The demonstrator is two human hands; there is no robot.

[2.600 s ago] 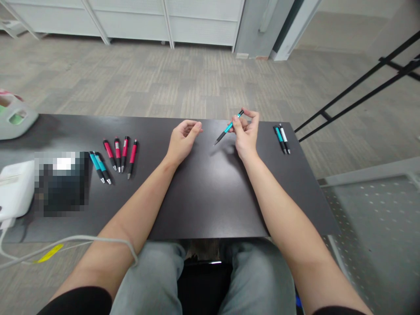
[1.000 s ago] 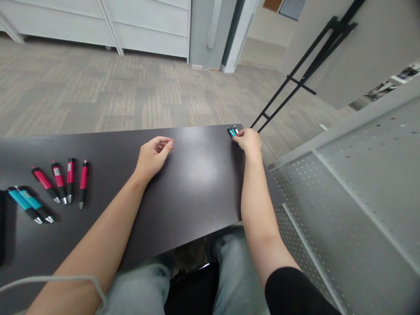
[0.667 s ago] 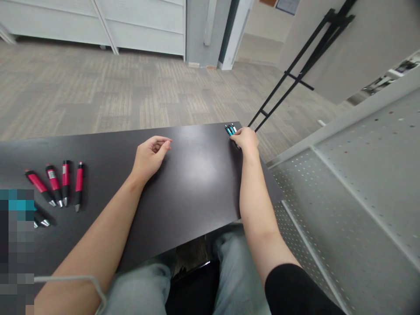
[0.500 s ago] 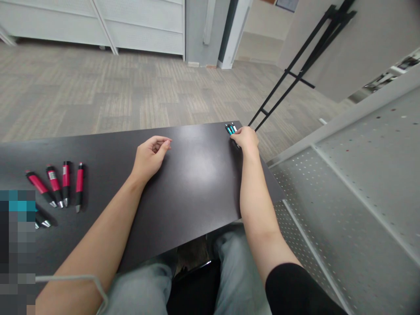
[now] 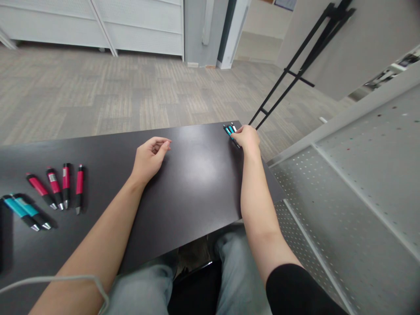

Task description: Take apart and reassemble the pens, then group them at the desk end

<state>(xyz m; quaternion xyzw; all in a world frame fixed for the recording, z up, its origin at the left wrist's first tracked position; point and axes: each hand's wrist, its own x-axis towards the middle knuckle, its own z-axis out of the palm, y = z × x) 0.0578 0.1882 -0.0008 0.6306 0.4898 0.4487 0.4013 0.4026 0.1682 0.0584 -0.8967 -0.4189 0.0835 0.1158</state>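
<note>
My right hand [image 5: 246, 137] lies at the far right corner of the dark table [image 5: 193, 175], its fingers curled over a small group of teal and white pens [image 5: 229, 129]. Only the pens' top ends show past the fingers, so I cannot tell whether the hand still grips one. My left hand [image 5: 150, 156] rests on the table's middle, loosely curled, holding nothing. Several red pens [image 5: 59, 186] lie in a row at the left, with two teal pens [image 5: 24, 212] beside them.
A black easel frame [image 5: 295, 70] stands on the carpet past the right corner. A grey perforated metal panel [image 5: 354, 183] runs along the right side. A white cable [image 5: 65, 280] crosses my left forearm near the front edge.
My right hand carried the teal pen from the table's middle to the pens at the far right corner and has stayed there. The view swung right. My left hand has hardly moved.
</note>
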